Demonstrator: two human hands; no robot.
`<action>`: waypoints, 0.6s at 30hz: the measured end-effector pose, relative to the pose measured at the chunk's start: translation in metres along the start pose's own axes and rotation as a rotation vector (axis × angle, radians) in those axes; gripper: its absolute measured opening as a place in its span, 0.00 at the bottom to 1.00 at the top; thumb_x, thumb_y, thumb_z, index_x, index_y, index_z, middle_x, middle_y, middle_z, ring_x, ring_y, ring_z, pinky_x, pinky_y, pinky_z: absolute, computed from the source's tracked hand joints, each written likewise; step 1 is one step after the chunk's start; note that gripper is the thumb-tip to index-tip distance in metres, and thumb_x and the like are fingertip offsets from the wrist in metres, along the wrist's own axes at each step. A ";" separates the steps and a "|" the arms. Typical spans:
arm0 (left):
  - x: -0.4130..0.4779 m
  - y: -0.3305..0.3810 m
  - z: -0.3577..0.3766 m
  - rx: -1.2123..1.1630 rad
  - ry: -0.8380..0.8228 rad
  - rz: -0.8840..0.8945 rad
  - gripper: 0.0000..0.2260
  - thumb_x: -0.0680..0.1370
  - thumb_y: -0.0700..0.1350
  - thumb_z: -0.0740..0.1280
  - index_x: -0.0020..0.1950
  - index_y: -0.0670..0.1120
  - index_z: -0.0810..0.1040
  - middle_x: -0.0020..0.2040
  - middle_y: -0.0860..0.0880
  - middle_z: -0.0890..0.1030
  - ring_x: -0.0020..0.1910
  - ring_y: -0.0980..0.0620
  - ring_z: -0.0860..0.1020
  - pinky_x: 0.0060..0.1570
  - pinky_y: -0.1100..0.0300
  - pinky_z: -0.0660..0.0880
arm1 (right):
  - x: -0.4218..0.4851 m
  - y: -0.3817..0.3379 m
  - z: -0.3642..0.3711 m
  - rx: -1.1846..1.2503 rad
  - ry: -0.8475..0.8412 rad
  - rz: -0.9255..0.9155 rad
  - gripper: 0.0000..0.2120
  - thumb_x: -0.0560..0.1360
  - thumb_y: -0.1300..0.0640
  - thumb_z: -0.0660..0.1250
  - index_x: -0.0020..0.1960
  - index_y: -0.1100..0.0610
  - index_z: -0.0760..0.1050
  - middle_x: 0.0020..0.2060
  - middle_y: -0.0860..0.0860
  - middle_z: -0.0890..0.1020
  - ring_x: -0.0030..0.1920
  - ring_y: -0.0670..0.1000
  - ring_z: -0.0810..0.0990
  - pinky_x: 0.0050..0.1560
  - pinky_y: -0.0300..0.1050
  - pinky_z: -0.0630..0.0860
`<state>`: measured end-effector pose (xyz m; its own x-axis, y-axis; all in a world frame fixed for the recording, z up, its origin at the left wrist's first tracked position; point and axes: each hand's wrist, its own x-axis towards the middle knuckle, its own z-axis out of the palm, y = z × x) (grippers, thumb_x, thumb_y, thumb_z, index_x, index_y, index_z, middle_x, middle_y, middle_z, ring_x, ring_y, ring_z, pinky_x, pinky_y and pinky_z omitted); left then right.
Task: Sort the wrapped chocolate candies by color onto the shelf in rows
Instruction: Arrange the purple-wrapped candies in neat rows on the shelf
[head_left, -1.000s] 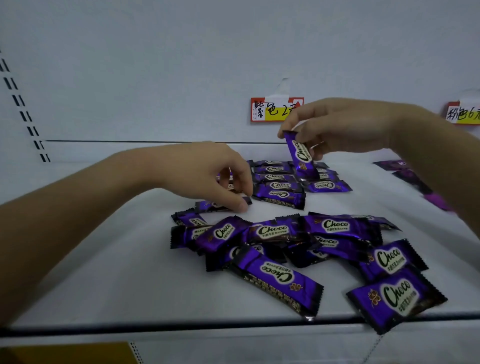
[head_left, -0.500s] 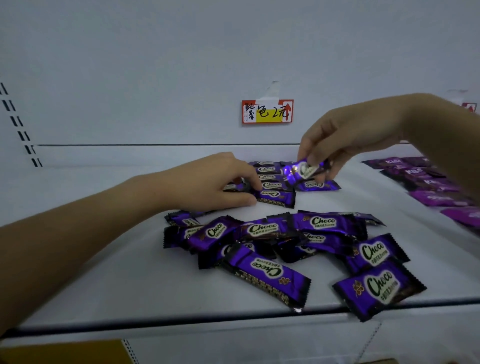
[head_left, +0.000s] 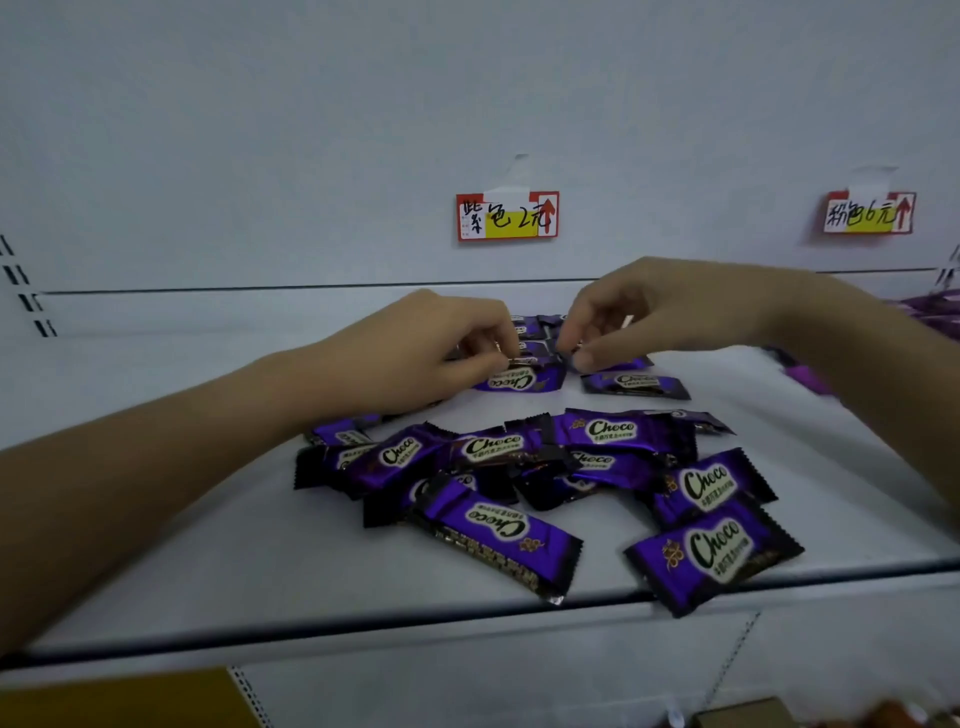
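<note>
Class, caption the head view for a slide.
Left hand and right hand pinch a candy row on the shelf; loose pile in front.

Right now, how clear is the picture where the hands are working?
Head view: dim, flat light, no strong glare; front candies sharp, lettering readable; back-row candies between left hand and right hand slightly soft; far-right candies smeared purple; shelf edge bowed by the wide lens.

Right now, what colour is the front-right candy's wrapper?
The wrapper is purple with black ends; head view.

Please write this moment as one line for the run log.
left-hand grip: pinches row candy | right-hand grip: pinches neighbouring candy | loose pile: unsorted, shelf front | step: aligning purple rows
</note>
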<state>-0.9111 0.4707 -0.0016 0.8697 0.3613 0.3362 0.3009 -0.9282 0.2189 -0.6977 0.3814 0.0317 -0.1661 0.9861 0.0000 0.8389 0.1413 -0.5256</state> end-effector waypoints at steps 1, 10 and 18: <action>0.001 0.001 0.000 -0.037 0.018 -0.017 0.03 0.77 0.46 0.66 0.50 0.52 0.77 0.43 0.58 0.81 0.42 0.65 0.78 0.46 0.67 0.73 | 0.002 -0.002 0.005 0.009 0.014 -0.028 0.08 0.69 0.51 0.73 0.48 0.50 0.81 0.36 0.42 0.82 0.35 0.38 0.77 0.37 0.28 0.69; 0.002 -0.005 -0.011 0.124 -0.035 0.010 0.02 0.76 0.49 0.68 0.46 0.54 0.80 0.41 0.58 0.76 0.41 0.60 0.71 0.43 0.66 0.67 | 0.012 0.003 0.024 -0.060 0.040 -0.078 0.05 0.72 0.56 0.71 0.48 0.51 0.80 0.38 0.47 0.83 0.33 0.41 0.76 0.38 0.35 0.72; -0.018 -0.017 -0.058 0.167 -0.453 -0.305 0.07 0.70 0.56 0.73 0.43 0.56 0.78 0.43 0.59 0.82 0.39 0.64 0.77 0.42 0.65 0.73 | 0.011 -0.005 0.033 -0.129 0.088 -0.156 0.09 0.72 0.53 0.71 0.52 0.47 0.80 0.35 0.33 0.79 0.34 0.39 0.73 0.39 0.30 0.69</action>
<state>-0.9543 0.4856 0.0414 0.8036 0.5750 -0.1540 0.5905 -0.8027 0.0842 -0.7210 0.3889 0.0059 -0.2576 0.9545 0.1503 0.8669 0.2970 -0.4002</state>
